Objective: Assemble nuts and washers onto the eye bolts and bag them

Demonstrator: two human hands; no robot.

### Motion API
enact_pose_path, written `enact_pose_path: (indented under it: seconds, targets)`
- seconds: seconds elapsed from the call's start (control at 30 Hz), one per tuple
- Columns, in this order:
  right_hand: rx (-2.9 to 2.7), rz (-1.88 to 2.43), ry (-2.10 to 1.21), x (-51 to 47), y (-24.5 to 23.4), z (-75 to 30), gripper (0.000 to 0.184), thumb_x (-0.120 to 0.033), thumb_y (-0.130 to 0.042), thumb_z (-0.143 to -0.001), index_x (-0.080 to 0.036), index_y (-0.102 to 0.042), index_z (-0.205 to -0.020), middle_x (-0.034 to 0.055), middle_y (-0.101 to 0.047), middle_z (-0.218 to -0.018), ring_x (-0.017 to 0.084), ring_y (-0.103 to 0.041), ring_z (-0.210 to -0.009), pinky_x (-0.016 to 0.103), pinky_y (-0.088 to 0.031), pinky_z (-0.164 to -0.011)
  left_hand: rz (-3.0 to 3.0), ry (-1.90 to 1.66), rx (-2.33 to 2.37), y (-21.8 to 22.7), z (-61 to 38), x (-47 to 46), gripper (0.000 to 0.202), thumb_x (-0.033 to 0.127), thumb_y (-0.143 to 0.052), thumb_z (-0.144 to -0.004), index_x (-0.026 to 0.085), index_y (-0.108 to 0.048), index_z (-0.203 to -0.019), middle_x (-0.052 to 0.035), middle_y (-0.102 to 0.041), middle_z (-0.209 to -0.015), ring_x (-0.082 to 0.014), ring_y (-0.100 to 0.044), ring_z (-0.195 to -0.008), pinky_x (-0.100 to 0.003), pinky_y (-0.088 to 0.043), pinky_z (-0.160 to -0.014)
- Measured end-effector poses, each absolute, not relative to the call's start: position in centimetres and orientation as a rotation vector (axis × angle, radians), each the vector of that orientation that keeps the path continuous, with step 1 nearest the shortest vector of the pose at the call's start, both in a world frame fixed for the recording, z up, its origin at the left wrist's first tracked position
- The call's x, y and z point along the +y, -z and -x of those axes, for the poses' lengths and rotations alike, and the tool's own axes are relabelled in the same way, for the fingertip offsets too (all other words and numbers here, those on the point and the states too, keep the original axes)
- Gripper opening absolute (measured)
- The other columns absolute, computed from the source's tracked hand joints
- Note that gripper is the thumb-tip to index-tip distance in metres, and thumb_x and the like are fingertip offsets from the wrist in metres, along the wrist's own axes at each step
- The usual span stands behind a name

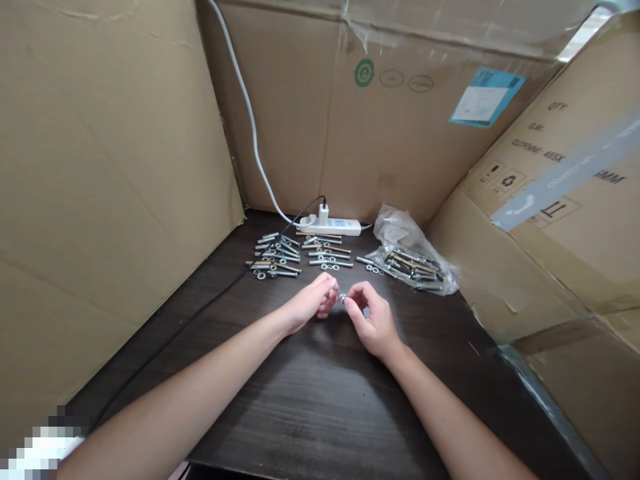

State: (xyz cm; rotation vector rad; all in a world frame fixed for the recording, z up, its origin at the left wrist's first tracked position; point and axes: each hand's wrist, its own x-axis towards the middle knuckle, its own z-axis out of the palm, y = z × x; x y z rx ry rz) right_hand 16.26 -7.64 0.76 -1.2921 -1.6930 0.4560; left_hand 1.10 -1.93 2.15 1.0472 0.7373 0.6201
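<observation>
Small silver metal rings (pixel 343 298), like a nut or washers, show between my two hands just above the dark tabletop. My right hand (pixel 371 319) pinches them between thumb and forefinger. Close by on the left, my left hand (pixel 316 301) is closed, its fingertips pressed together at the metal; what it grips is mostly hidden. Beyond the hands lie groups of metal expansion bolts (pixel 330 263) and loose washers and nuts (pixel 329 267). A clear plastic bag (pixel 400 230) at the right has more bolts (pixel 413 265) in and around its mouth.
A white power strip (pixel 353 228) with a plugged-in charger (pixel 323 215) lies at the back. A black cable (pixel 200 310) crosses the left of the table (pixel 310 413). Cardboard boxes (pixel 125 133) wall in the left, back and right sides.
</observation>
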Motion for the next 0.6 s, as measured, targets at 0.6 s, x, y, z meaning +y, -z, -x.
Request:
enact_pose_path:
  seconds: [0.6]
  targets:
    - [-1.749, 1.174, -0.357, -7.8, -1.6, -16.3, 0.018, -0.024, -0.044, -0.092, -0.019, -0.059, -0.085, 0.0027, -0.063, -0.074, 0.014, -0.058, -0.067, 0.026, -0.045, -0.064, -0.932, -0.159, 0.484, -2.3, 0.0, -2.0, 0.037, 0.053, -0.058, -0.080, 0.016, -0.050, -0.079, 0.0022, -0.043, -0.075, -0.0071, -0.032, -0.057, -0.022, -0.026, -0.052]
